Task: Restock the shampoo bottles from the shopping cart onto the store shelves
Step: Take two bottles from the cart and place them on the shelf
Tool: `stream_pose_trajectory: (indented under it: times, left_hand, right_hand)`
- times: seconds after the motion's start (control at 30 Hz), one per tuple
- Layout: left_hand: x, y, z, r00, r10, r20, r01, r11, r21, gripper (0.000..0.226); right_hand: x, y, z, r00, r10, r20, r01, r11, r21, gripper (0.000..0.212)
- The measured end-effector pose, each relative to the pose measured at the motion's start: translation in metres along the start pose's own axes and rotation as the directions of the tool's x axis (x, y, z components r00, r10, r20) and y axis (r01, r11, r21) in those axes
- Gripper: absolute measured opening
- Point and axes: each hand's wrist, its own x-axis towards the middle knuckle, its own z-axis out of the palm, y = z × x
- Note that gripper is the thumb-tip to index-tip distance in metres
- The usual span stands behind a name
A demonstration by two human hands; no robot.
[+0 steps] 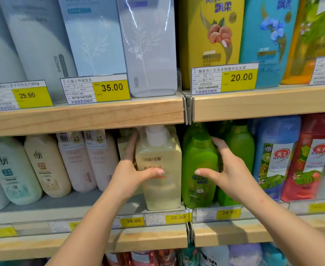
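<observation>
A pale yellow pump bottle stands upright on the middle shelf, at its right end. My left hand holds it, thumb across the front label and fingers along its left side. Next to it stands a green shampoo bottle, with a second green bottle behind and to its right. My right hand grips the front green bottle, thumb on its front and fingers reaching into the gap between the two green bottles. The shopping cart is out of view.
White, cream and pink bottles fill the shelf to the left, with a bare strip in front of them. Blue and red bottles stand to the right. The wooden upper shelf edge hangs just above the pump head. Price tags line the shelf fronts.
</observation>
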Motion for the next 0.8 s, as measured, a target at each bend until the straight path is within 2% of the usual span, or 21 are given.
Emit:
stream_pose_trajectory:
  times: [0.07, 0.17, 0.27, 0.33, 0.4, 0.5, 0.6, 0.7, 0.8]
  left_hand:
    - [0.004, -0.002, 0.001, 0.999, -0.014, -0.050, 0.014, 1.000, -0.013, 0.085]
    - [0.010, -0.009, 0.000, 0.999, -0.029, -0.046, 0.027, 0.998, -0.060, 0.063]
    - [0.016, -0.015, -0.002, 0.998, -0.057, -0.023, 0.053, 0.990, -0.128, 0.058]
    - [0.019, -0.018, -0.001, 0.997, -0.072, -0.004, 0.071, 0.988, -0.138, 0.056]
    - [0.021, -0.021, 0.000, 0.996, -0.087, -0.002, 0.086, 0.990, -0.112, 0.062]
    - [0.018, -0.025, 0.001, 0.993, -0.117, -0.006, 0.116, 0.991, -0.070, 0.062]
    - [0.008, -0.033, 0.001, 0.986, -0.165, 0.011, 0.165, 0.986, 0.008, 0.055]
    - [-0.008, -0.042, 0.003, 0.970, -0.231, 0.070, 0.220, 0.966, 0.134, 0.058]
    - [-0.015, -0.051, 0.006, 0.938, -0.327, 0.119, 0.305, 0.937, 0.171, 0.049]
  right_hand:
    - [0.003, 0.002, 0.000, 1.000, 0.025, -0.010, -0.024, 0.998, 0.061, 0.078]
    - [0.008, 0.005, -0.003, 0.999, 0.028, 0.039, -0.034, 0.985, 0.167, 0.079]
    - [0.012, 0.003, -0.010, 0.991, 0.038, 0.129, -0.062, 0.980, 0.189, 0.078]
    - [0.014, 0.004, -0.011, 0.989, 0.035, 0.146, -0.048, 0.995, 0.087, 0.079]
    - [0.014, 0.002, -0.007, 0.995, -0.015, 0.097, 0.027, 0.993, -0.116, 0.085]
    - [0.009, -0.003, 0.001, 0.993, -0.122, 0.006, 0.120, 0.961, -0.249, 0.093]
    - [0.006, -0.001, 0.007, 0.950, -0.287, -0.118, 0.193, 0.844, -0.501, 0.107]
    - [0.001, -0.001, 0.013, 0.922, -0.357, -0.148, 0.201, 0.770, -0.605, 0.117]
    - [0.001, -0.006, 0.010, 0.919, -0.373, -0.124, 0.208, 0.728, -0.653, 0.117]
